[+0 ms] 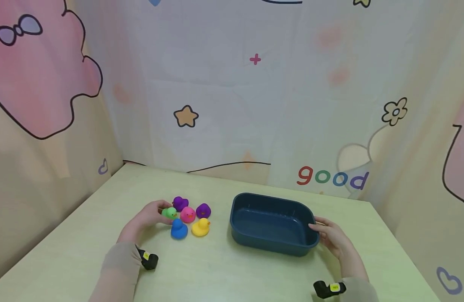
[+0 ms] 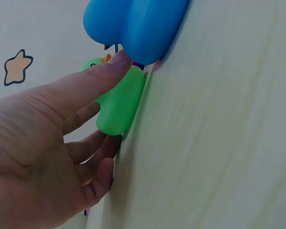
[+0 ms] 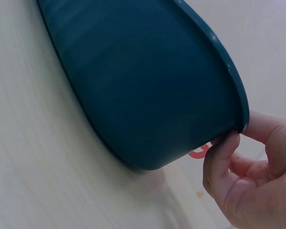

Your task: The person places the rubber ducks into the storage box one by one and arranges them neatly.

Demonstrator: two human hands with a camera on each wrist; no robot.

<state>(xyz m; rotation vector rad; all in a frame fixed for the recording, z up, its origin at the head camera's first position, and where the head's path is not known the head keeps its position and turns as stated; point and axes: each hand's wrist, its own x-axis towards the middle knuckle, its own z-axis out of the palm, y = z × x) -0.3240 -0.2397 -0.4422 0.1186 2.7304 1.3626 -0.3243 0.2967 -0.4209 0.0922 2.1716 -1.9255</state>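
Sitting right between the left hand's (image 1: 152, 214) thumb and curled fingers, the green rubber duck (image 1: 169, 213) is pinched just beside the blue duck (image 1: 179, 230) and pink duck (image 1: 187, 215). Meanwhile the right hand's (image 1: 334, 240) got the dark blue plastic basin (image 1: 269, 246) by its right-end rim, thumb inside, fingers outside.

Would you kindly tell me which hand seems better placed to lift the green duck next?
Probably the left hand: its thumb and fingers are around the green duck, while the right hand grips the dark blue tub.
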